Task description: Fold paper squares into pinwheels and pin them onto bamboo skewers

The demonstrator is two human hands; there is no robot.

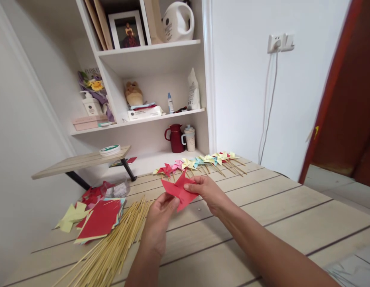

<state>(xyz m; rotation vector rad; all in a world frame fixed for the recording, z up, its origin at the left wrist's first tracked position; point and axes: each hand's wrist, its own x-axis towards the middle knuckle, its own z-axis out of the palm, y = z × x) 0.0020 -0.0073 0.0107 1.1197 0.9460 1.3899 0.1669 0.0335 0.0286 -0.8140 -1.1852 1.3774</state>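
Observation:
A red paper pinwheel (181, 192) is held above the table between both of my hands. My left hand (162, 213) pinches its lower left part between thumb and fingers. On the right side, my right hand (203, 191) grips it, with the thumb pressed on the paper near the middle. Beyond my hands lies a row of finished-looking pinwheels on sticks (199, 161) in red, pink, yellow and blue. To the left of my left hand is a bundle of thin wooden sticks (122, 235), and beside it a stack of coloured paper squares (99, 218) with red on top.
Loose yellow paper shapes (71, 216) and a clear container of small white pieces (121, 189) sit at the left. A small raised wooden stand (80, 162) carries a round white item (110, 150). White shelves with a red jug (176, 138) and a cup (189, 138) rise behind the slatted table (280, 203).

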